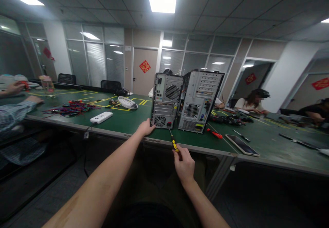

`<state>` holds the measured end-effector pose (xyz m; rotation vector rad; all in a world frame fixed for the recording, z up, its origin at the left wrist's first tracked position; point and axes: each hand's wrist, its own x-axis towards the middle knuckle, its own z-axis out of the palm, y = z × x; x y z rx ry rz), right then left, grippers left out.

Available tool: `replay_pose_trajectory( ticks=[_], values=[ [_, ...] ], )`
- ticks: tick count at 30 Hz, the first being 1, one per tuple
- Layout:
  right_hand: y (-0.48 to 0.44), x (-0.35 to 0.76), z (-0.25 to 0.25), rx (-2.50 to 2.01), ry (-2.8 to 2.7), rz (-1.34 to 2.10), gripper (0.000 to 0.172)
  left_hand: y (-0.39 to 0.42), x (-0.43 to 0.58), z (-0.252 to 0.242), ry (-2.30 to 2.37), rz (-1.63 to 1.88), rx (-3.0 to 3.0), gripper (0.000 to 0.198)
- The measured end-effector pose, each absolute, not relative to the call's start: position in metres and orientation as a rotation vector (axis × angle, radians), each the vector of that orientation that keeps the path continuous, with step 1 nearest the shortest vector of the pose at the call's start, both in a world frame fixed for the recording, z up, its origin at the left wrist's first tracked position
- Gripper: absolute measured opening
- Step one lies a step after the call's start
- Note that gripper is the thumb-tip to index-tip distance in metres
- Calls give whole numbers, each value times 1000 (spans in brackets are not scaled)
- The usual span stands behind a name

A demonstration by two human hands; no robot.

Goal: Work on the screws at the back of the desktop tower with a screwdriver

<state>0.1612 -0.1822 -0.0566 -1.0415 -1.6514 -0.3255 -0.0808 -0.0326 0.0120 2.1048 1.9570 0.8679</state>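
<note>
Two computer cases stand upright side by side, their rear panels towards me. My left hand (147,128) grips the lower left edge of the left computer case (166,99); its fingers are partly hidden along the side. In my right hand (184,163), the fingers close on the handle of a yellow-and-black screwdriver (174,143). Its shaft points up and away, with the tip at the bottom edge of the left case, near the power socket. Whether the tip sits in a screw is too small to tell. Just to the right is the second computer case (198,101), untouched.
On the green table (123,125) lie a white power bank (101,117), a bundle of coloured wires (72,108), a white round fan-like object (128,102), a red-handled tool (215,133), a phone (242,145) and black cables (231,119). Other people sit left and right.
</note>
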Motion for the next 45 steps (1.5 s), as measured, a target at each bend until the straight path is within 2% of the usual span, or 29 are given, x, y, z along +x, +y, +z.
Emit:
replay_pose_trajectory(
  ticks=[19, 45],
  values=[
    [-179, 161, -62, -1024, -1665, -250, 31, -33, -80, 12, 1963, 861, 2092, 53],
    [-183, 161, -57, -1063, -1654, -315, 29, -31, -81, 11, 1958, 865, 2095, 54]
  ],
)
